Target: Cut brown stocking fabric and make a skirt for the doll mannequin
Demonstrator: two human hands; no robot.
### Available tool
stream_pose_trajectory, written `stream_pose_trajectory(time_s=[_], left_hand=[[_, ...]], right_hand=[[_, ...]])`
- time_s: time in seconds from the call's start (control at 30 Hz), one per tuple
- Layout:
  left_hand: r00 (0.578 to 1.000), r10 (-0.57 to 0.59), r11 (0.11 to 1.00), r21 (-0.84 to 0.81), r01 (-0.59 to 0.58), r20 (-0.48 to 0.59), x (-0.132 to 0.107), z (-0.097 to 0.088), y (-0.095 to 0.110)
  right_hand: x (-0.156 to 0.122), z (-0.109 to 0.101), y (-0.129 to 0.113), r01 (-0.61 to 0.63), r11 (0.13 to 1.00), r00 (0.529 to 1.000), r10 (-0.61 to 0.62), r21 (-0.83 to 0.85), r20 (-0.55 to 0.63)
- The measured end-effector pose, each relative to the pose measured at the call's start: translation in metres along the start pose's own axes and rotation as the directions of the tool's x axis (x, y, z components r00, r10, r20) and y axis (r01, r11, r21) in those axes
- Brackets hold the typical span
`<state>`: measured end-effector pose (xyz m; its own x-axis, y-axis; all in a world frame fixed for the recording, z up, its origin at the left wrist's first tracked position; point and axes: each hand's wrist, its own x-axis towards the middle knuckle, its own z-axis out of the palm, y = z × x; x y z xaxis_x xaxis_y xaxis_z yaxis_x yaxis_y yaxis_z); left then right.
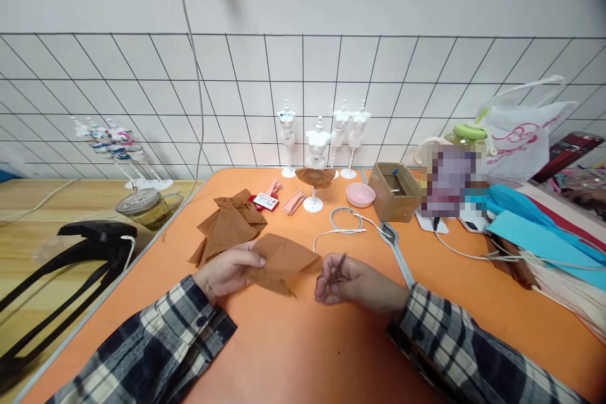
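My left hand (231, 273) pinches a thin brown piece of fabric (283, 255) between thumb and fingers, and the piece spreads out to the right above the table. Close to its right edge, my right hand (353, 284) is closed with the fingertips together. A small dark, thin thing (339, 266) shows at those fingers, too blurred to name. Behind my left hand lies a crumpled pile of brown fabric (234, 224). Farther back, a small white dress-form mannequin (317, 139) wears a brown fabric skirt (315, 177).
Around the orange table (303, 353) stand several more mannequins (286, 126), a pink bowl (360, 195) and a cardboard box (396, 192). A white cable (338, 230) coils before the bowl. Pink folded fabric (294, 202) lies left of centre. A glass teapot (149, 208) stands far left.
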<state>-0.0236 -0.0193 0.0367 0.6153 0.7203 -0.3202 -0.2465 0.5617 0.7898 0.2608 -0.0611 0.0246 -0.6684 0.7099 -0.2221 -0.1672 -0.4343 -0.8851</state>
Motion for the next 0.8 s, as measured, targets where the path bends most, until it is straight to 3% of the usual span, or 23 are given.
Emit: stream_pose_trajectory(time_s=[0.13, 0.27, 0.4, 0.6, 0.8], left_hand=[[0.988, 0.081, 0.996, -0.025, -0.085, -0.131, 0.002, 0.005, 0.003], [0.971, 0.050, 0.999, 0.028, -0.044, -0.234, 0.003, 0.011, 0.001], [0.988, -0.053, 0.995, 0.078, 0.064, -0.143, -0.003, 0.016, 0.002], [0.993, -0.099, 0.975, 0.193, 0.110, -0.063, -0.003, 0.013, 0.000], [0.993, -0.113, 0.984, 0.141, 0.107, 0.031, 0.000, 0.012, -0.003]], right_hand=[[-0.002, -0.001, -0.001, -0.027, 0.989, 0.999, 0.032, 0.146, -0.026], [-0.001, 0.002, -0.003, -0.032, 0.964, 0.999, 0.024, 0.265, 0.033], [0.001, -0.001, 0.000, -0.054, 0.988, 0.998, 0.059, 0.143, -0.031], [0.003, -0.008, 0.004, -0.099, 0.992, 0.993, 0.094, -0.078, -0.072], [0.001, -0.005, 0.002, -0.095, 0.988, 0.994, 0.102, -0.118, 0.048]])
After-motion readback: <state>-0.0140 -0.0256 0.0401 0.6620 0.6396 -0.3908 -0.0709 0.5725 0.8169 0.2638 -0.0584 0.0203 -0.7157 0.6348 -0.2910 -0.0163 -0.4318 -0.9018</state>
